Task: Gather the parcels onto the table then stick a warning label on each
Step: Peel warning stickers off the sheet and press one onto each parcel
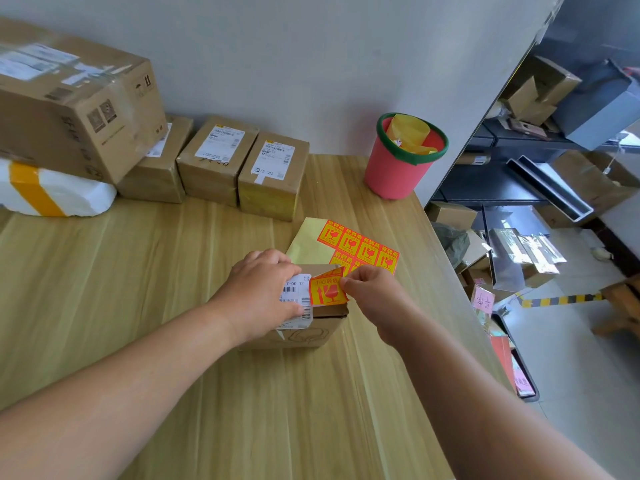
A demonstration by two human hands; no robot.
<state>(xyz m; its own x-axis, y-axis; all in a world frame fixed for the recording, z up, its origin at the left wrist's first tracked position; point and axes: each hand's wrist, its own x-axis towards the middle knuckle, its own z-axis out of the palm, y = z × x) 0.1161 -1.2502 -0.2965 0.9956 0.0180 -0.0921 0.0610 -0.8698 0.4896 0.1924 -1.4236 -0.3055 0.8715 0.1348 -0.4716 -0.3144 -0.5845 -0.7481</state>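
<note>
One orange-yellow warning label (327,291), corner curled, pinched by right hand (377,296) on parcel (301,336); left hand (263,289) seemingly flat.

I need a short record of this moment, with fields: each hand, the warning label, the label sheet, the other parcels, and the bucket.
left hand: presses on top of the small parcel on the table
right hand: pinches the warning label at its right edge
warning label: on the parcel's top beside the white shipping label, upper corner curled up
label sheet: flat behind the parcel, several labels left
other parcels: three small boxes by the wall; large box on a white parcel
bucket: pink, green rim, yellow backing paper inside
</note>
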